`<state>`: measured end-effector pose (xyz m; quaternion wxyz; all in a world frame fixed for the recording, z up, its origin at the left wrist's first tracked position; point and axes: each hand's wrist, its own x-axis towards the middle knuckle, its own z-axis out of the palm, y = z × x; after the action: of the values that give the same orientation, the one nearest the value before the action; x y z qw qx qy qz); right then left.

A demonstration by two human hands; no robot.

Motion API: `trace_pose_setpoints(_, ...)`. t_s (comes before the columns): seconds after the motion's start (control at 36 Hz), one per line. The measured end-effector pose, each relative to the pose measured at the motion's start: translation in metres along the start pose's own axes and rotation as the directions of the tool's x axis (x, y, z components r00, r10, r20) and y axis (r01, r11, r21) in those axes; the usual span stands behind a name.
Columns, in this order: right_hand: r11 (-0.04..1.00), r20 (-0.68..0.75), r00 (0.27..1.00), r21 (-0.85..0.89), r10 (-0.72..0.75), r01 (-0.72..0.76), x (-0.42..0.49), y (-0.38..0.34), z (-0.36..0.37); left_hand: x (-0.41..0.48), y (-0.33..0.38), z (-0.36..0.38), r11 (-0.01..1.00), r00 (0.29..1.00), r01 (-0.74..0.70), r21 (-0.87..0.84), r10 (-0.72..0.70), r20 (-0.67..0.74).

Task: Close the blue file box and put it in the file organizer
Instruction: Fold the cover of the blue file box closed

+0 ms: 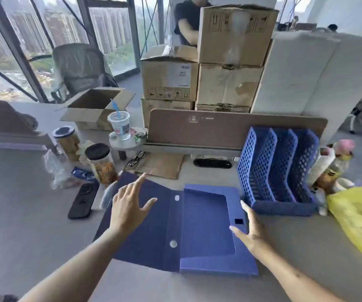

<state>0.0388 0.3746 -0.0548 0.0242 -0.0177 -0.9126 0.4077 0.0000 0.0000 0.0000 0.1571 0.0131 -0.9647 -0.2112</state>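
The blue file box (206, 227) lies open and flat on the grey desk, its lid flap spread out to the left with two white snap buttons along the spine. My left hand (130, 205) hovers over the lid flap with fingers spread, holding nothing. Against the box's right wall rests my right hand (250, 232), fingers apart and touching the wall's edge. The blue mesh file organizer (278, 171) with three slots stands upright just beyond the box, to its right.
A yellow plastic bag (359, 216) lies right of the organizer. To the left stand snack jars (101, 162), a drink cup (120, 125), glasses (135, 159) and a black power strip (83, 200). A brown desk divider (236, 127) and stacked cardboard boxes (230, 62) are behind.
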Motion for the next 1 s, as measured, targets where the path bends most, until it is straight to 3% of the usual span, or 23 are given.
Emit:
trace_pose_setpoints(0.11, 0.993, 0.172, 0.979, -0.055, 0.111, -0.103, -0.02, 0.028, 0.017, -0.025, -0.029, 0.006, 0.989, 0.99, 0.138, -0.061, -0.137, 0.017)
trace_pose_setpoints(0.19, 0.98, 0.196, 0.966, -0.145, 0.167, -0.14, -0.034, 0.046, 0.027, -0.041, -0.046, 0.009, 0.973, 0.971, 0.23, 0.001, -0.229, 0.071)
trace_pose_setpoints(0.31, 0.973, 0.221, 0.95, -0.112, 0.222, -0.202, -0.045, 0.054, 0.036, -0.052, -0.064, 0.007, 0.911, 0.889, 0.394, 0.12, -0.411, 0.202)
trace_pose_setpoints(0.44, 0.968, 0.23, 0.941, -0.067, 0.25, -0.241, -0.048, 0.056, 0.042, -0.051, -0.079, 0.0, 0.861, 0.838, 0.509, -0.002, -0.495, 0.232)
trace_pose_setpoints(0.72, 0.946, 0.216, 0.922, -0.063, 0.323, -0.317, -0.039, 0.045, 0.044, -0.032, -0.082, -0.022, 0.835, 0.846, 0.522, -0.173, -0.481, 0.23)
trace_pose_setpoints(0.83, 0.943, 0.23, 0.914, -0.066, 0.334, -0.327, -0.038, 0.042, 0.045, -0.023, -0.062, -0.037, 0.854, 0.871, 0.476, -0.208, -0.427, 0.242)
trace_pose_setpoints(1.0, 0.92, 0.266, 0.888, 0.01, 0.375, -0.391, -0.033, 0.031, 0.037, -0.013, -0.021, -0.051, 0.809, 0.911, 0.398, -0.433, -0.293, 0.29)
